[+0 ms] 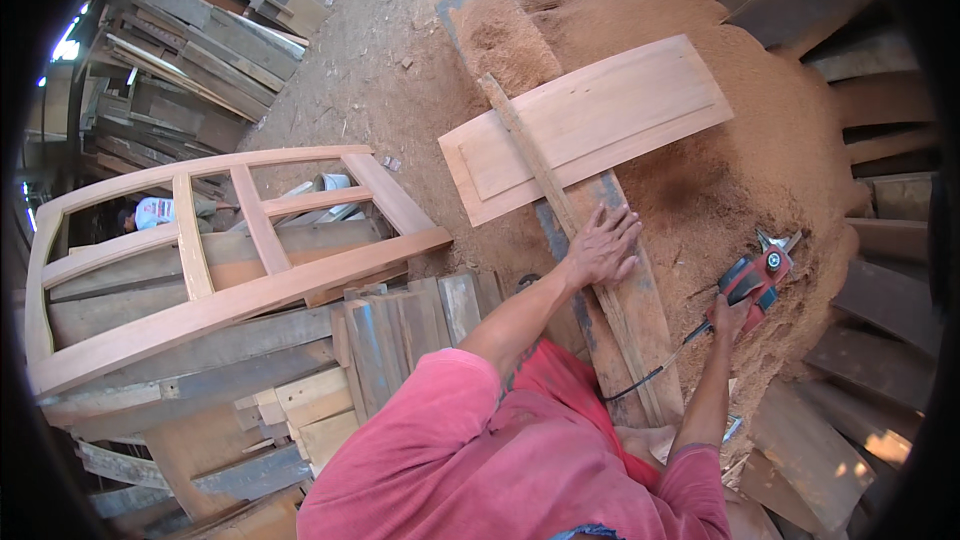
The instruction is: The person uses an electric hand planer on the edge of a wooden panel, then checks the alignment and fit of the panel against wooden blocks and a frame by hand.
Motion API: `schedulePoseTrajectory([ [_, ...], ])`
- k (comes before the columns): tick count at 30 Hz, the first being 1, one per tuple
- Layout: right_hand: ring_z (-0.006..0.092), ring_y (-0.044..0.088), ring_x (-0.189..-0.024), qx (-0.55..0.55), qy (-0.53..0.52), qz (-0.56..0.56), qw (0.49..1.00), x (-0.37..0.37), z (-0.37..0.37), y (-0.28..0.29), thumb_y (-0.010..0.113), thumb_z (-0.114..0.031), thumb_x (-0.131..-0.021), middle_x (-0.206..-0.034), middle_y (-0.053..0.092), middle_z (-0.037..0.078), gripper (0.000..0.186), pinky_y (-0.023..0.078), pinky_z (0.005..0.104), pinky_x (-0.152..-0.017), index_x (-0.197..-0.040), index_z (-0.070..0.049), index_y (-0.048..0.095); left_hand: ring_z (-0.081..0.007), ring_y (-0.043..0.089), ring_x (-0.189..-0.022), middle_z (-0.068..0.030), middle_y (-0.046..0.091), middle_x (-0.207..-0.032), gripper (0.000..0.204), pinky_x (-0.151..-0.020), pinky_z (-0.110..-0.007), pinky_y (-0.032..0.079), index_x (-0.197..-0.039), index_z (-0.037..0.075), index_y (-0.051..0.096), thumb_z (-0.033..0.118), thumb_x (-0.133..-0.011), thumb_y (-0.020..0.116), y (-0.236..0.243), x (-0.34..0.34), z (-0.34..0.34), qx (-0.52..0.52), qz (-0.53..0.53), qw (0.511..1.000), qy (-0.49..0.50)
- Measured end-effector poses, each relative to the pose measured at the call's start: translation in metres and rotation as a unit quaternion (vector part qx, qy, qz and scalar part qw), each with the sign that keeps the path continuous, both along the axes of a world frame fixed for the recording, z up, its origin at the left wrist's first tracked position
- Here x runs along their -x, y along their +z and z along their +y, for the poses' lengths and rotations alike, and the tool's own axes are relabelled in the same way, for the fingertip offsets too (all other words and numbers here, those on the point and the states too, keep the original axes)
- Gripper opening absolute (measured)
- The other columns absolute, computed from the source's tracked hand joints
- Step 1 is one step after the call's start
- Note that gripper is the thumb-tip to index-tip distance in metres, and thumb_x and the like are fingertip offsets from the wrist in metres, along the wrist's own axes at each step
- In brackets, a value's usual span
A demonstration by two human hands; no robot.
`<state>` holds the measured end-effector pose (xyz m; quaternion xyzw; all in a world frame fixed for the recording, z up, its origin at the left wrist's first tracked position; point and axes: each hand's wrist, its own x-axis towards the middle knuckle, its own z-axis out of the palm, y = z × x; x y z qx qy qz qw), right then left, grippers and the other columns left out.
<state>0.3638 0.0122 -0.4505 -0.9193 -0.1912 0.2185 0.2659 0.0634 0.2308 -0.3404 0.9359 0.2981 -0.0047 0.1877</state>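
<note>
My left hand [603,243] lies with fingers stretched over a long narrow wooden strip [528,145] and the board below. The strip crosses a pale wooden panel [610,120], which has a raised field and one curved edge. Beneath both runs a long, worn plank [640,310], its far end covered in shavings. Off to the right, my right hand [733,313] is closed round the handle of a red and black electric planer [762,285]. The planer is held over the sawdust, apart from the panel. A black cord [650,377] trails from it toward my legs.
Sawdust [790,130] is heaped around the plank's right side. To the left, a wooden frame [220,305] with crossbars lies over stacked boards [400,325]. Timber pieces [880,295] line the right edge. Another person [155,212] appears through the frame.
</note>
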Motion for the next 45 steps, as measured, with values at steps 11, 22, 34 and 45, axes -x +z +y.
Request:
schedulePoseTrajectory([
  [11, 0.0116, 0.058, -0.055, -0.304, -0.217, 0.245, 0.895, -0.055, -0.016, 0.129, 0.073, -0.018, -0.089, -0.069, 0.061, 0.003, 0.028, 0.05, 0.0274, -0.051, -0.108, -0.001, 0.064, -0.0319, 0.028, -0.153, -0.0164, 0.04, -0.16, 0.068, -0.126, -0.054, 0.015, -0.149, 0.002, 0.046, 0.043, -0.095, 0.05, -0.004, -0.009, -0.005, 0.018, 0.005, 1.0, -0.011],
  [22, 0.0088, 0.053, -0.051, -0.261, -0.085, 0.184, 0.944, 0.058, -0.004, 0.247, 0.067, -0.012, -0.09, -0.066, 0.055, -0.002, 0.015, 0.046, 0.0267, -0.046, -0.102, -0.005, 0.061, -0.0375, 0.027, -0.152, -0.021, 0.037, -0.16, 0.068, -0.125, -0.054, 0.015, -0.148, 0.0, 0.046, 0.04, -0.094, 0.053, 0.003, -0.003, 0.005, -0.003, -0.01, 1.0, -0.012],
  [34, 0.0099, 0.057, -0.062, -0.249, 0.075, 0.31, 0.914, 0.264, 0.084, 0.301, 0.07, -0.011, -0.086, -0.096, 0.062, 0.004, 0.043, 0.051, 0.027, -0.053, -0.126, 0.0, 0.061, -0.0488, 0.023, -0.148, -0.0295, 0.033, -0.157, 0.072, -0.12, -0.059, 0.016, -0.149, 0.007, 0.045, 0.034, -0.086, 0.068, -0.003, 0.214, -0.117, 0.08, -0.152, 0.978, 0.116],
  [45, 0.0141, 0.058, -0.088, -0.171, 0.29, 0.395, 0.855, 0.414, 0.177, 0.292, 0.07, -0.014, -0.088, -0.099, 0.063, 0.004, 0.039, 0.05, 0.0328, -0.082, -0.123, 0.0, 0.062, -0.0352, 0.053, -0.117, -0.0212, 0.055, -0.122, 0.069, -0.103, -0.047, 0.04, -0.142, -0.004, 0.049, 0.049, -0.098, 0.06, 0.024, 0.323, -0.095, 0.201, -0.353, 0.699, 0.589],
])
